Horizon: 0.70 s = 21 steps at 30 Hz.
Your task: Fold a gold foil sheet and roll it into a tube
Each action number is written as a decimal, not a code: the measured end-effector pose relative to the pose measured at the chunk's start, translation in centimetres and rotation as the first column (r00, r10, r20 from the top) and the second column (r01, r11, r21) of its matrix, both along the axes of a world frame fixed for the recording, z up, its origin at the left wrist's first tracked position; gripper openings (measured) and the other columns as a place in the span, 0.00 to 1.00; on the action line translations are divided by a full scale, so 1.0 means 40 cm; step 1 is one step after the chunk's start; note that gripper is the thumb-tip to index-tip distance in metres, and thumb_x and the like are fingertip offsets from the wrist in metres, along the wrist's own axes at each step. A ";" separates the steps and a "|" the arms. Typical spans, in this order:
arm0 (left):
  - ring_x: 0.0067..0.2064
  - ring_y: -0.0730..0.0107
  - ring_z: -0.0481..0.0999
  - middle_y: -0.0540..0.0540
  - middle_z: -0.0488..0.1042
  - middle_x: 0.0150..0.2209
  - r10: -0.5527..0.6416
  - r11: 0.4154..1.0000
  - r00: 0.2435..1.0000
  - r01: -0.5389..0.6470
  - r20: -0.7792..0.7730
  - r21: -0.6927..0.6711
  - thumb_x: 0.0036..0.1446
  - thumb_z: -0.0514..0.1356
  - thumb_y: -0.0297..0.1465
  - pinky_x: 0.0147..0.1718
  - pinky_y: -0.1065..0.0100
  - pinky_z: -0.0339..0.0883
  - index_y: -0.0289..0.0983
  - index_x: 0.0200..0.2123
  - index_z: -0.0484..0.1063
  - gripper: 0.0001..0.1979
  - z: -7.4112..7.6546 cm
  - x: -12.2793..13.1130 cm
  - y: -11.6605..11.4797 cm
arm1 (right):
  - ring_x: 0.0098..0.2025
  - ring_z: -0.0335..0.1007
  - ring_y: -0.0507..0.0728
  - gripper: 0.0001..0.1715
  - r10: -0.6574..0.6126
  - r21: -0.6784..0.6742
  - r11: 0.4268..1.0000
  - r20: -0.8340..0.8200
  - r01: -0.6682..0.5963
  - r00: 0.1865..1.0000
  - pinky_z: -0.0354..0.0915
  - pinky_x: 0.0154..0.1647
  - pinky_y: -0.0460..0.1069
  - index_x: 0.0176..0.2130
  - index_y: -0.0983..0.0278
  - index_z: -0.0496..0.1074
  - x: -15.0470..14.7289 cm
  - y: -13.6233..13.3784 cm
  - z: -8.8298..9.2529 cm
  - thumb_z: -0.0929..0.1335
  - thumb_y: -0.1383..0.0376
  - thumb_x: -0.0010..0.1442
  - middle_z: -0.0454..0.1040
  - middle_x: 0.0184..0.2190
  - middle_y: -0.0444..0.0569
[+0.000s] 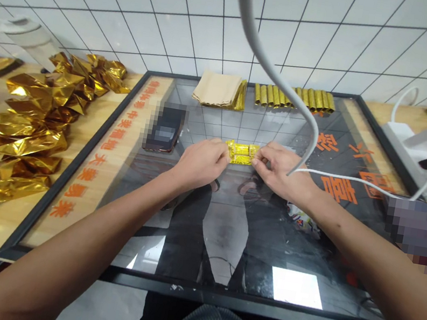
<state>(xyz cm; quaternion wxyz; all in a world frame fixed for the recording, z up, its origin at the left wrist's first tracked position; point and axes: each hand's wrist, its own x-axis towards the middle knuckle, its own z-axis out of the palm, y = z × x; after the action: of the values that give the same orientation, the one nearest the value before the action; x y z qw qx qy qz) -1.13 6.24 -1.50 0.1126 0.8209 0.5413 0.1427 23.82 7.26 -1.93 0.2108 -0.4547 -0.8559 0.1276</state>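
Note:
A small piece of gold foil paper (pixel 242 153), folded into narrow layers, lies over the dark glass top, stretched between my two hands. My left hand (pixel 205 163) has its fingers curled in on the paper's left end. At the right end, my right hand (pixel 276 166) pinches the paper between thumb and bent fingers. Beyond them, a row of rolled gold paper tubes (pixel 277 96) lies along the back edge. Beside the tubes sits a stack of tan paper sheets (pixel 216 88) with gold showing at its side.
A phone (pixel 165 129) lies left of my hands. Shaped gold foil pieces (pixel 35 119) spread along the left side, near a white bottle (pixel 29 36). A white cable (pixel 270 63) hangs across the view in front of my right forearm. White power strips (pixel 424 146) stand at right.

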 end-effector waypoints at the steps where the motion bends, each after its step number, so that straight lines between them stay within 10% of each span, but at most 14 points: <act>1: 0.38 0.60 0.76 0.45 0.78 0.39 0.012 1.000 1.000 -0.012 -0.004 0.000 0.69 0.56 0.31 0.34 0.62 0.61 0.40 0.33 0.73 0.10 0.001 0.002 0.000 | 0.38 0.74 0.60 0.12 -0.004 -0.003 1.000 0.001 0.004 1.000 0.67 0.44 0.55 0.35 0.59 0.71 -0.001 0.001 -0.001 0.66 0.61 0.72 0.76 0.38 0.50; 21: 0.32 0.61 0.73 0.46 0.79 0.32 0.083 0.994 0.995 -0.086 -0.054 -0.069 0.61 0.58 0.31 0.32 0.61 0.60 0.41 0.29 0.74 0.08 0.015 0.016 0.023 | 0.38 0.75 0.62 0.11 -0.068 -0.053 0.996 0.084 0.072 0.994 0.64 0.37 0.56 0.32 0.58 0.71 -0.011 0.022 0.001 0.69 0.59 0.68 0.79 0.39 0.51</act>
<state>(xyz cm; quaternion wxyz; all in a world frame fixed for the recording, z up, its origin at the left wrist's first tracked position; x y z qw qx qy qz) -0.49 7.14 -0.91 0.1216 0.7962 0.5830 0.1069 23.37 8.15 -1.88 0.1670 -0.4951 -0.8435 0.1250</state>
